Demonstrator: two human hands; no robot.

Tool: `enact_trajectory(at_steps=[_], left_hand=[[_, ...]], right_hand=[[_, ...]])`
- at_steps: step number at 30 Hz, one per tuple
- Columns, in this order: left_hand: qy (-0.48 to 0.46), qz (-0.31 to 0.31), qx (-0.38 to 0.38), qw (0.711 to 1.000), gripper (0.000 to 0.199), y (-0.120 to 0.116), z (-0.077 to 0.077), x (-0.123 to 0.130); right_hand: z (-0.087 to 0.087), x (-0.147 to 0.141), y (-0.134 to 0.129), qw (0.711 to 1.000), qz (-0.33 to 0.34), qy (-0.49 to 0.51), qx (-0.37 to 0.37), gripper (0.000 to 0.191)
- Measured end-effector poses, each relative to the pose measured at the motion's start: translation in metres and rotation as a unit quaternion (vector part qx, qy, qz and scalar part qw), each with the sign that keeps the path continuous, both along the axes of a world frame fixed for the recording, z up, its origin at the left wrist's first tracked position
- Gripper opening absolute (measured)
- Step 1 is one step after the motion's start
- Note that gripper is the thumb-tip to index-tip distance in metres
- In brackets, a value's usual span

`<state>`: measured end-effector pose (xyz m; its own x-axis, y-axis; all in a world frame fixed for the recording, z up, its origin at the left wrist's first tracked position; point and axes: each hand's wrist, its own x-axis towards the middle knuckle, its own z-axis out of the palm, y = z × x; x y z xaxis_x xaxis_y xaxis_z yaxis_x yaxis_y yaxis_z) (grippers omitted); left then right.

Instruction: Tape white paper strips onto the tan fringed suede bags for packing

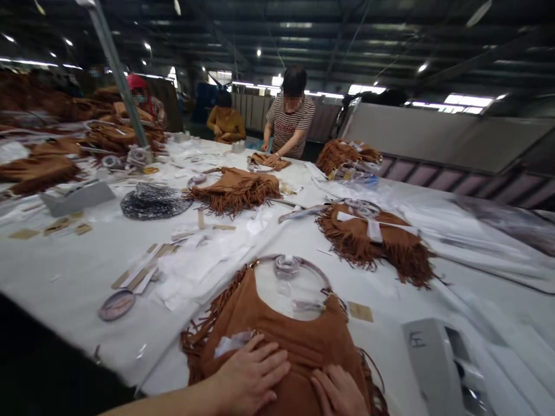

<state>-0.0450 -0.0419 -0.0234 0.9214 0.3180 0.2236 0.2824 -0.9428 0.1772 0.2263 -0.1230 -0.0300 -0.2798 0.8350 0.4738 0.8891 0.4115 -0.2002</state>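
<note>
Your left hand [255,378] lies palm down, fingers slightly spread, on a brown, suede-looking bag with long fringes [299,341] at the bottom centre of the frame. Your right hand [340,393] rests on the same bag with its fingers bent; whether it pinches a fold, you cannot tell from here, as the thumb is hidden.

You seem to be smoothing the front panel. To do it well, press lightly with the left palm, draw slack outward from the horizontal ridges between your hands, and let the side fringes hang free of your fingers.

A crumpled white piece of paper or film [234,344] shows beside your left fingertips; whether it sits in a pocket or on the surface is unclear. What the bag holds inside is hidden. At the lower right stands a grey, box-like dispenser marked with dark lettering [433,370]; its contents are too blurred to name.
</note>
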Motion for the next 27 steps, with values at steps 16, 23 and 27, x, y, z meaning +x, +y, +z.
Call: enact_trajectory(at_steps=[16, 23, 27], left_hand=[[0.007, 0.02, -0.003, 1.0, 0.051, -0.004, 0.003, -0.001], [0.012, 0.022, -0.004, 1.0, 0.051, -0.004, 0.001, -0.001], [0.01, 0.023, -0.014, 1.0, 0.05, -0.004, 0.001, -0.001]], right_hand=[[0.051, -0.028, 0.168, 0.945, -0.164, 0.177, -0.223, 0.031], [0.024, -0.04, 0.198, 0.925, -0.139, 0.199, -0.291, 0.033], [0.013, -0.032, 0.199, 0.915, -0.134, 0.208, -0.319, 0.03]])
